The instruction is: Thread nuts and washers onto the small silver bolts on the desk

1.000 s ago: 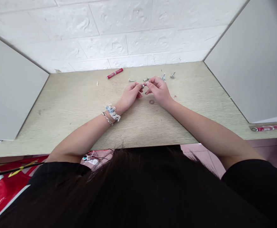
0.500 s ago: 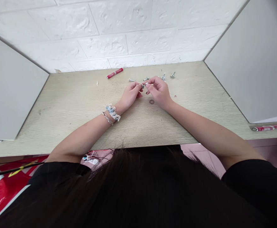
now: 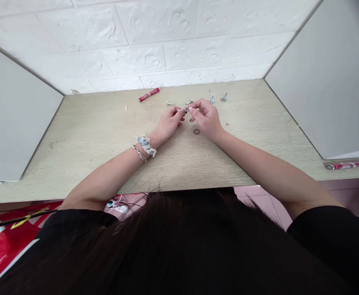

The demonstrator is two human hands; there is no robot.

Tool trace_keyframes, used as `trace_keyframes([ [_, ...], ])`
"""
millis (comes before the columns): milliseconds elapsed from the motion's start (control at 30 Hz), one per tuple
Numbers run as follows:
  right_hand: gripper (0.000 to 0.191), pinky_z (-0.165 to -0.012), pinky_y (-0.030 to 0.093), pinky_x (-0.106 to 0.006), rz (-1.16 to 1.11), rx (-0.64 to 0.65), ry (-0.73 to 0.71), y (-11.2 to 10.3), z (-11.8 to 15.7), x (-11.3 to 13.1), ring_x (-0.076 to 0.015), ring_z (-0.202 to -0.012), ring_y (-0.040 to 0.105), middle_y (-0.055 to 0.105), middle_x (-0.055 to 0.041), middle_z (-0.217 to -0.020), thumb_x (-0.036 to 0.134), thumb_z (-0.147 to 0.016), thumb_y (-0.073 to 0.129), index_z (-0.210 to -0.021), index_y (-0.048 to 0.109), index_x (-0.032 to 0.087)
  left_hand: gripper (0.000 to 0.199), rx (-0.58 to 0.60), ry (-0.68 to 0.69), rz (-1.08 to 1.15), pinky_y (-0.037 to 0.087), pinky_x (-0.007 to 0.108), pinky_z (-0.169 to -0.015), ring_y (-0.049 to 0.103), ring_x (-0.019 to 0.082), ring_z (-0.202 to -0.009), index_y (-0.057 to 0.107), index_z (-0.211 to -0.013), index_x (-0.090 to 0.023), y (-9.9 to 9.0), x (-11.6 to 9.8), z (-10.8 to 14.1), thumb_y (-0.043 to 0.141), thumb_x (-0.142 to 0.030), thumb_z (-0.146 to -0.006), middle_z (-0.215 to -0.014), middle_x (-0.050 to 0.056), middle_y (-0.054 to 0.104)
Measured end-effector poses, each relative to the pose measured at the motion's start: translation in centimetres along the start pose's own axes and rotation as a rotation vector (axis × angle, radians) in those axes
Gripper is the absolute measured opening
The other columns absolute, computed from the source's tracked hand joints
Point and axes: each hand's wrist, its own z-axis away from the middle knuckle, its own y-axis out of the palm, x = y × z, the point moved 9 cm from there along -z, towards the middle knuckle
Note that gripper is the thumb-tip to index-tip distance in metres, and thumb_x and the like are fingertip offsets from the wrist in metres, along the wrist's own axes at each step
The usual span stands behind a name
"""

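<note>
The left hand [image 3: 169, 122] and the right hand [image 3: 206, 119] have their fingers clamped on small metal hardware [image 3: 186, 111] above the tabletop [image 3: 173, 164].

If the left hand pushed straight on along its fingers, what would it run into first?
Likely the right hand, at its thumb and index fingertips, just past the small metal part at the left hand's fingertips. Depth there is hard to judge.

Just behind my left hand [image 3: 167, 125] I wear a frilly blue-and-white scrunchie [image 3: 146, 145], then a silver chain bracelet [image 3: 139, 153] farther back. My short sleeves [image 3: 330, 225] are black (long dark hair [image 3: 155, 250] hangs between), and one nail [image 3: 191, 120] on my right hand [image 3: 207, 119] looks dark, perhaps painted.
</note>
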Motion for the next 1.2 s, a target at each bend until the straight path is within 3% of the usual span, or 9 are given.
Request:
trace_keyframes([
  [433, 0.019, -0.064, 0.049, -0.030, -0.009, -0.008, 0.012, 0.0, -0.1, -0.2, -0.0112, -0.064, 0.054, 0.063, 0.0011, -0.082, 0.037, -0.091, 0.068, -0.083, 0.057, 0.024, 0.020, -0.022, 0.022, -0.010, 0.048, 0.018, -0.067, 0.061, 0.010, -0.079, 0.057, -0.082, -0.017, -0.4, 0.2, -0.2, 0.059, -0.017, -0.102, -0.082, 0.000, 0.060],
  [733, 0.016, -0.055, 0.042, -0.029, 0.033, 0.127, 0.084, 1.2, 0.6, -0.3, -0.0148, -0.063, 0.054, 0.057, 0.0010, -0.068, 0.036, -0.088, 0.067, -0.081, 0.058, 0.024, 0.026, 0.080, 0.018, 0.057, 0.049, 0.017, -0.066, 0.058, 0.009, -0.071, 0.065, -0.077, -0.015, 0.3, 0.4, -0.6, 0.055, -0.017, -0.102, -0.075, 0.000, 0.061],
  [867, 0.022, -0.058, 0.044, -0.030, 0.025, 0.109, 0.064, 1.1, 0.5, -0.1, -0.0158, -0.067, 0.054, 0.054, 0.0002, -0.071, 0.042, -0.087, 0.070, -0.083, 0.057, 0.025, 0.018, 0.050, -0.004, 0.104, 0.054, 0.022, -0.082, 0.066, 0.011, -0.083, 0.071, -0.094, -0.015, 0.0, 1.0, -0.7, 0.054, -0.011, -0.095, -0.088, 0.001, 0.069],
  [1033, 0.024, -0.063, 0.049, -0.032, 0.028, 0.015, 0.012, 0.3, 0.5, 0.4, -0.0176, -0.075, 0.057, 0.055, -0.0012, -0.075, 0.045, -0.089, 0.069, -0.082, 0.056, 0.025, 0.054, 0.062, 0.053, 0.042, 0.051, 0.028, -0.097, 0.070, 0.012, -0.092, 0.062, -0.134, -0.016, 0.1, 1.1, -1.1, 0.059, 0.001, -0.083, -0.097, 0.001, 0.074],
  [1200, 0.014, -0.067, 0.050, -0.034, 0.064, 0.060, 0.002, 0.5, 0.7, 1.1, -0.0165, -0.068, 0.054, 0.056, -0.0001, -0.072, 0.036, -0.090, 0.064, -0.083, 0.057, 0.025, 0.069, 0.076, 0.173, -0.138, 0.049, 0.029, -0.093, 0.067, 0.013, -0.083, 0.054, -0.148, -0.020, 0.4, 0.5, -0.8, 0.064, -0.001, -0.082, -0.091, -0.001, 0.075],
])
